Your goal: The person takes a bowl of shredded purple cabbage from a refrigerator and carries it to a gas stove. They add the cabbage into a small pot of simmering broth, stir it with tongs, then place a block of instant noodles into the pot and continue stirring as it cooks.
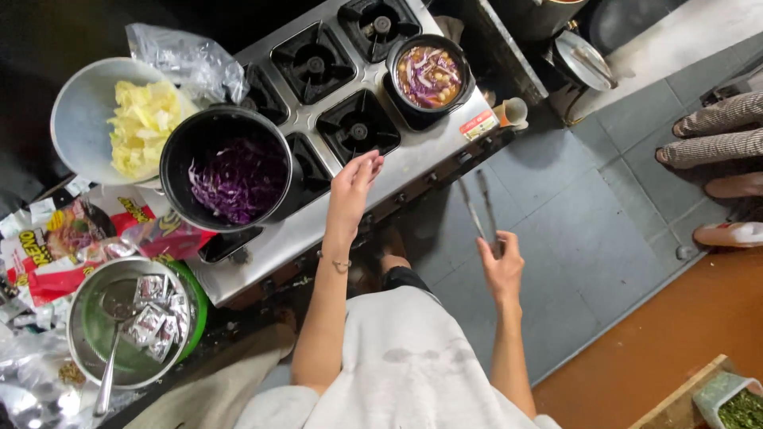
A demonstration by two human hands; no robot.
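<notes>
left hand (354, 187): open, fingers loose, empty, hovering over steel stove edge (413, 159), near black pot of shredded purple cabbage (238, 179). right hand (501, 266): closed around slim metal tongs (479, 208), tips pointed toward small dark pot of soupy noodles (429, 75). step judged: mid-cooking, between pots; next move likely called for careful reach with tongs. alongside: pale bowl of yellowish leaves (139, 127), steel bowl of foil sachets (151, 322).

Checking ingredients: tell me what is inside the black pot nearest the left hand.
The black pot holds shredded purple cabbage across its bottom. Whatever lies beneath the cabbage is covered and cannot be seen.
</notes>
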